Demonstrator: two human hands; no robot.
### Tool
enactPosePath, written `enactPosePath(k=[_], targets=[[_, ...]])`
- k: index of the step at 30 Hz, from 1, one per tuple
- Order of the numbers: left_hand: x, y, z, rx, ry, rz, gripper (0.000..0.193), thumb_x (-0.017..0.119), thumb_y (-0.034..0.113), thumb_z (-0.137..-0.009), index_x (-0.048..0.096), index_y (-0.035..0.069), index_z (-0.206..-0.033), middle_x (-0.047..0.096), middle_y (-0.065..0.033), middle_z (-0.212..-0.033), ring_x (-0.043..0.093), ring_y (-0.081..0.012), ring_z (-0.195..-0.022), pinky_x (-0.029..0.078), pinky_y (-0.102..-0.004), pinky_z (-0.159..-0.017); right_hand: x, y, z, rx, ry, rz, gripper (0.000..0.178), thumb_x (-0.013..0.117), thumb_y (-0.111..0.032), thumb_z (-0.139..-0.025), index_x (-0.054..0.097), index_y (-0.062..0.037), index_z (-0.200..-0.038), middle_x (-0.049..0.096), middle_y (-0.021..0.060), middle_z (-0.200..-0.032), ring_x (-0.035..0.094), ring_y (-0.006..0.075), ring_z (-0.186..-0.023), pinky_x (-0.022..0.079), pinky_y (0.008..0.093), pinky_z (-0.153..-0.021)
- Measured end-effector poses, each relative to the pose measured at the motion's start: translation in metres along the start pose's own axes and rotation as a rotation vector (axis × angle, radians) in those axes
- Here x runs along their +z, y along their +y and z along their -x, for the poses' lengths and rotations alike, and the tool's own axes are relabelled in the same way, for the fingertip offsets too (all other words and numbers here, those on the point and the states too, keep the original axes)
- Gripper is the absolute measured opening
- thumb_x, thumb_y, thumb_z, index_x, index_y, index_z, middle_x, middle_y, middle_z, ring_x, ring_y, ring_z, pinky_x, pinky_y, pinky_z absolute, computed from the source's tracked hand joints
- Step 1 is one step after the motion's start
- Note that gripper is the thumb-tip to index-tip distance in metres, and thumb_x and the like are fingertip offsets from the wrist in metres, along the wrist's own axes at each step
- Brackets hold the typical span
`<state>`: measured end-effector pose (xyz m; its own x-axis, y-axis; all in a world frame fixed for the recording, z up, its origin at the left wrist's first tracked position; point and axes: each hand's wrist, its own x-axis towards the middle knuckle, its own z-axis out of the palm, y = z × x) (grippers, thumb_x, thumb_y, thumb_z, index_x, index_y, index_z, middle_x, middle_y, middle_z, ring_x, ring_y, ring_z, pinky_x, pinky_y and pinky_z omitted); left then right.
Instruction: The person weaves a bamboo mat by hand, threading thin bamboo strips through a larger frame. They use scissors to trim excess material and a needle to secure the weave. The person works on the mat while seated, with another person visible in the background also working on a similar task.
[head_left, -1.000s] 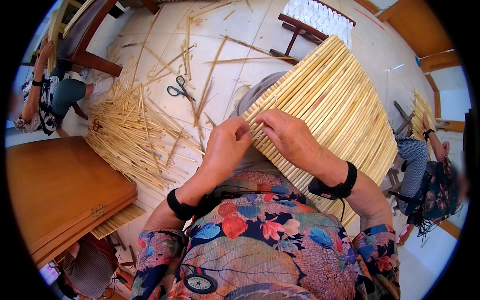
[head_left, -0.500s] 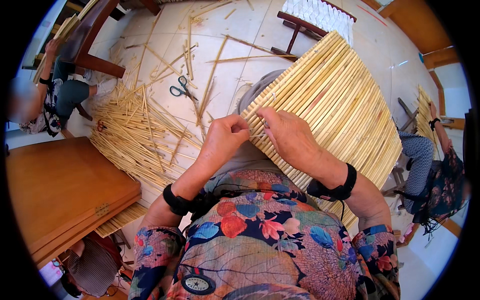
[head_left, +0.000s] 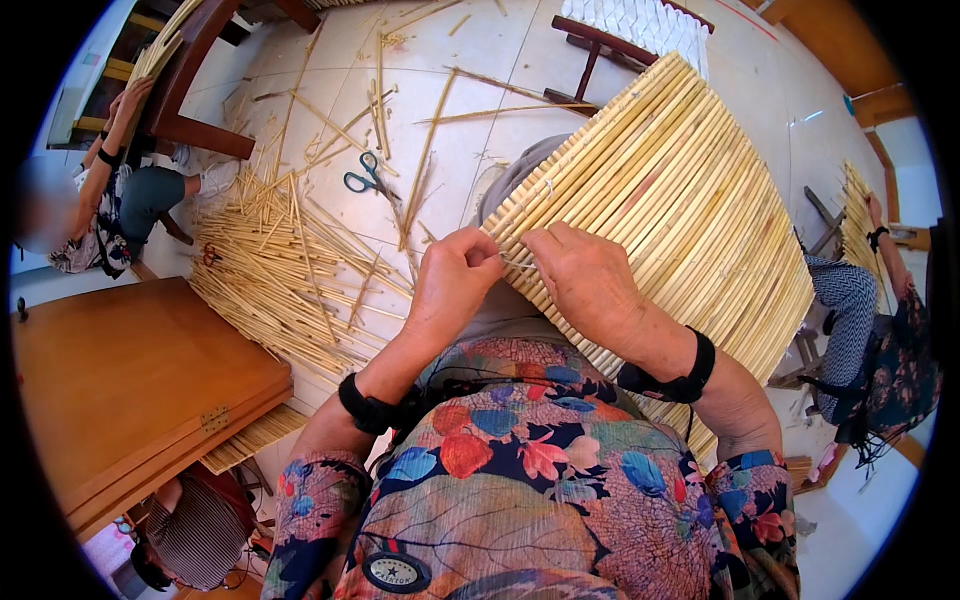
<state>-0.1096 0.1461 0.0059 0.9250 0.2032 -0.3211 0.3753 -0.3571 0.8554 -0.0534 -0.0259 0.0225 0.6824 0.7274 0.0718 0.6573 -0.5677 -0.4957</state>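
A mat of pale reed stalks tied side by side lies slanted across my lap, its bound edge by my fingers. My left hand is closed in a pinch just off that edge. Over the mat's near left part rests my right hand, thumb and fingers pressed together. A thin white string runs taut between the two pinches. Where the string meets the mat is hard to make out, and my right hand covers some stalks.
Loose reed stalks lie heaped on the floor at left, with dark-handled scissors beside them. A wooden table stands at lower left. White woven strips hang on a dark wooden frame ahead. Other people sit at both sides handling reeds.
My right index finger has come down from a raised position, and the right fingers now close together. Both hands stay near the mat's edge with the string between them.
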Motion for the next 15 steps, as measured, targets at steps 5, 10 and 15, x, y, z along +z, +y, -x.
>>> enactPosePath(k=[5,10,15], targets=[[-0.003,0.005,0.0,-0.037,0.014,0.091,0.012,0.066,0.011,-0.081,0.063,-0.001,-0.081,0.051,0.0003,-0.062,0.045,-0.0072,-0.059,0.038,-0.0244,-0.053,0.003,0.0,-0.007,0.201,0.092,-0.452,0.012,0.059,-0.011,-0.084,0.055,-0.0031,-0.092,0.062,0.0143,-0.082,0.063,0.0314,-0.078,0.049,0.0392,-0.065],[-0.005,0.019,0.004,-0.009,-0.029,-0.133,0.016,0.066,0.013,-0.079,0.061,-0.002,-0.077,0.056,-0.0115,-0.064,0.055,-0.0212,-0.06,0.044,-0.0353,-0.058,0.006,-0.003,-0.004,0.253,0.053,-0.737,0.012,0.059,-0.011,-0.084,0.056,-0.0028,-0.093,0.061,0.0145,-0.078,0.062,0.033,-0.074,0.048,0.0393,-0.065],[0.001,0.005,0.0,0.232,0.044,-0.286,0.01,0.065,0.008,-0.077,0.06,-0.002,-0.08,0.058,-0.0138,-0.067,0.055,-0.0241,-0.061,0.045,-0.0352,-0.058,-0.001,-0.001,-0.001,0.077,0.087,-0.519,0.014,0.061,-0.011,-0.084,0.059,-0.0043,-0.096,0.06,0.0139,-0.083,0.061,0.0318,-0.08,0.049,0.0392,-0.066]])
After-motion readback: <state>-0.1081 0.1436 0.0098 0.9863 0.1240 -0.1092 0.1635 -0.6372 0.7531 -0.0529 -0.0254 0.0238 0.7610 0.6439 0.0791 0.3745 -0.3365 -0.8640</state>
